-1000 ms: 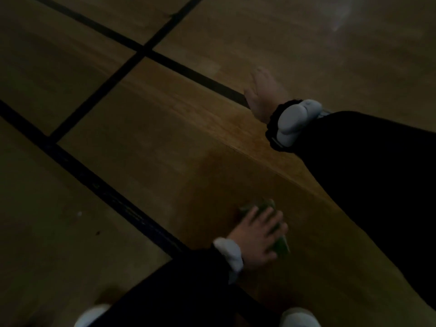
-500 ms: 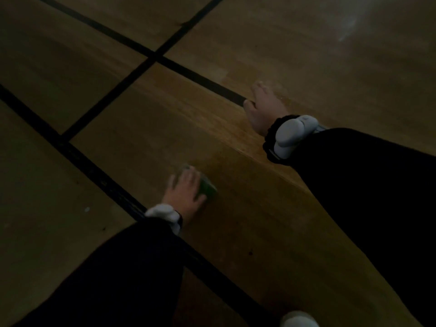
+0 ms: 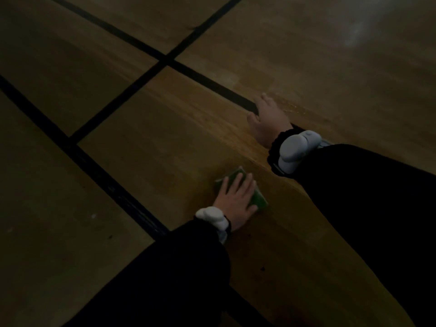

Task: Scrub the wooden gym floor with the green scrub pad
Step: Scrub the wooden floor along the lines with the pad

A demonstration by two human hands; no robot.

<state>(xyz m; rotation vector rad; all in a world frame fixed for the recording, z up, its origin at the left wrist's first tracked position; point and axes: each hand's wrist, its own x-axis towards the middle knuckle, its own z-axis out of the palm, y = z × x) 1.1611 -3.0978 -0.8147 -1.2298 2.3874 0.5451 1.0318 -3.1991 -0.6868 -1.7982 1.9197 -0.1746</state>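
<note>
Pressing green scrub pad flat under left hand — right hand well apart, splayed on floor.

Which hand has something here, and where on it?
The left hand presses flat on top of the green scrub pad; the right hand rests on the floor, holding nothing.

Left hand presses green scrub pad on dim floor; right hand seemingly flat
</note>
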